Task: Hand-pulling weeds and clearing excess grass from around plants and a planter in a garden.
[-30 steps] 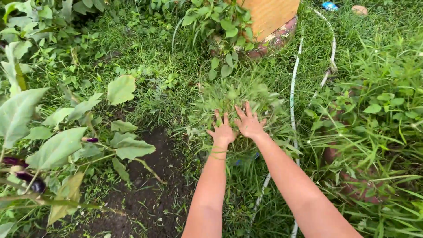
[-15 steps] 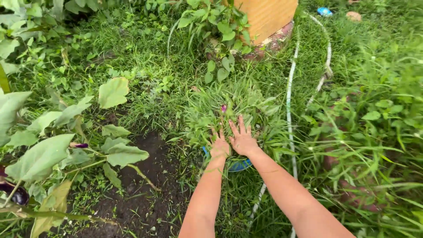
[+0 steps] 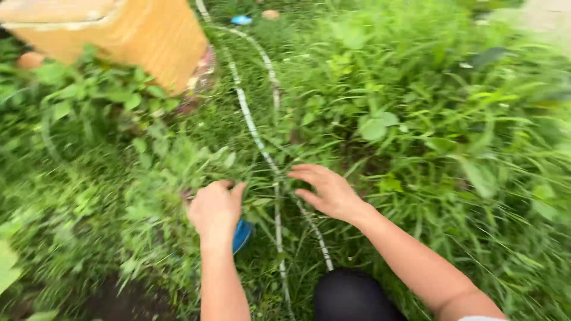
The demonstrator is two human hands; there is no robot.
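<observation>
My left hand [image 3: 215, 206] is curled over a tuft of long grass [image 3: 172, 172] at the centre left, with a blue object [image 3: 242, 235] partly showing just under its wrist. My right hand [image 3: 326, 190] hovers to the right with fingers spread and bent, just above the grass and a pale hose [image 3: 262, 148] that runs between the two hands. Nothing shows in the right hand. The picture is blurred by motion, so I cannot see whether the left fingers grip the grass.
An orange-yellow block [image 3: 143, 32] stands at the upper left among leafy weeds. Thick tall weeds [image 3: 428, 119] fill the right side. A dark rounded shape [image 3: 351, 297], perhaps my knee, sits at the bottom. A small blue item [image 3: 241, 19] lies far back.
The view has swung to the right, so the bare soil and big-leaved plant are gone from sight. Both hands have left the flattened grass tuft; the left has curled, the right has moved right.
</observation>
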